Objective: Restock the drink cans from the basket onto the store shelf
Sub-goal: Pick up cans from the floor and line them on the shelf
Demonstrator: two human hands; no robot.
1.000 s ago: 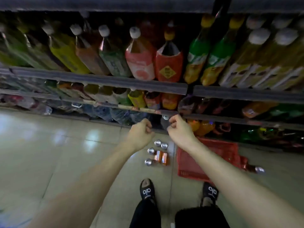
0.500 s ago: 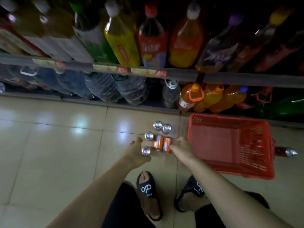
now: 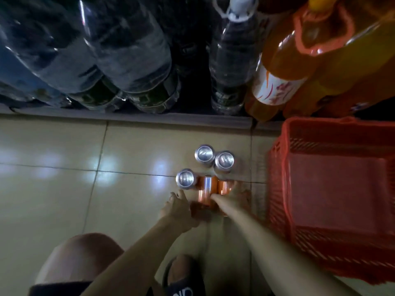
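Where shelf was, both hands now at orange cans (image 3: 206, 192)

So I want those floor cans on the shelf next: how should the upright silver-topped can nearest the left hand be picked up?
Grip the upright can round its side wall just under the rim, coming down from above and from its left. Its lid faces up and its left side is open floor, while the lying orange cans crowd its right. The left hand is closest.

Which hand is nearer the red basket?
Right. The right hand is at the orange cans, just beside the basket; the left hand is farther away, beyond the cans.
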